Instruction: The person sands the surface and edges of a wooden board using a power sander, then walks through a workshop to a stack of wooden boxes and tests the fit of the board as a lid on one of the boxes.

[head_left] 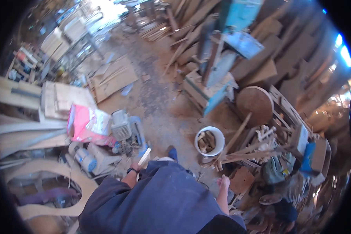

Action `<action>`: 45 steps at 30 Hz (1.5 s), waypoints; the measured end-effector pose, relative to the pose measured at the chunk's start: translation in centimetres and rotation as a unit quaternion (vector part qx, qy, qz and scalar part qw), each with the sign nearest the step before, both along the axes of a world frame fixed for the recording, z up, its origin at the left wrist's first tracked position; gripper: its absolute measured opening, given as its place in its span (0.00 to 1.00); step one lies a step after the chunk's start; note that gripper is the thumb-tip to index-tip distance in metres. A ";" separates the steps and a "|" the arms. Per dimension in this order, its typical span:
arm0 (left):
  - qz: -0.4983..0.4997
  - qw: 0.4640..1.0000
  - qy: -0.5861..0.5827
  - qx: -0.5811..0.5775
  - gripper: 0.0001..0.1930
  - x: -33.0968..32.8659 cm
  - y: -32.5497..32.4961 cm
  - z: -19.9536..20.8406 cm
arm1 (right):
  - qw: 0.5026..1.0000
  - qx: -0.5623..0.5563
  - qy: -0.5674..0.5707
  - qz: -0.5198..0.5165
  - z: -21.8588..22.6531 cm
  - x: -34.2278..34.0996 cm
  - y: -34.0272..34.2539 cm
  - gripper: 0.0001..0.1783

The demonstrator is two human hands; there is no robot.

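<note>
My left hand, with a dark watch on its wrist, is closed around a short pale wood strip that slants up past the fingers. It is beside my dark blue clothing, near a grey motor-like machine. My right hand hangs low on the other side with its fingers curled in, and nothing shows in it. Beside that hand lies a reddish-brown flat board. A white bucket with several wood offcuts in it stands on the floor ahead of the right hand.
A pink and white sack and a blue-grey motor sit at left, near a curved wooden frame. Wood scraps, a round brown board and leaning planks crowd the right. Another person is at lower right. Dusty floor stretches ahead.
</note>
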State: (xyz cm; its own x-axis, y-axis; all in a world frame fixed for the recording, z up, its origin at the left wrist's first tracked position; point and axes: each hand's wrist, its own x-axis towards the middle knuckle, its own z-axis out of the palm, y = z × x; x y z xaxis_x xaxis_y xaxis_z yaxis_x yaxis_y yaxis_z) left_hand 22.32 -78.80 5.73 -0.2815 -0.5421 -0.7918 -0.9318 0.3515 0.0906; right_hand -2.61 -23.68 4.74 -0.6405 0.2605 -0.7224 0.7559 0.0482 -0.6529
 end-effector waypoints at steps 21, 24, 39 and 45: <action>0.315 0.940 0.125 -0.048 0.24 -14.3 -14.9 -0.6 | 0.386 0.286 0.229 0.847 -6.7 -37.4 -43.9 0.15; 0.283 0.956 0.065 -0.047 0.24 -21.7 -21.2 1.8 | 0.737 0.191 0.153 0.630 -6.0 -42.1 -51.5 0.17; -0.382 0.923 0.022 -0.033 0.19 -52.9 -56.4 0.2 | 0.964 0.138 0.036 0.226 2.1 -36.6 -58.4 0.22; -0.591 0.800 0.034 -0.099 0.18 -68.0 -55.3 2.7 | 0.927 0.274 -0.214 -0.142 -6.7 -9.6 -55.3 0.16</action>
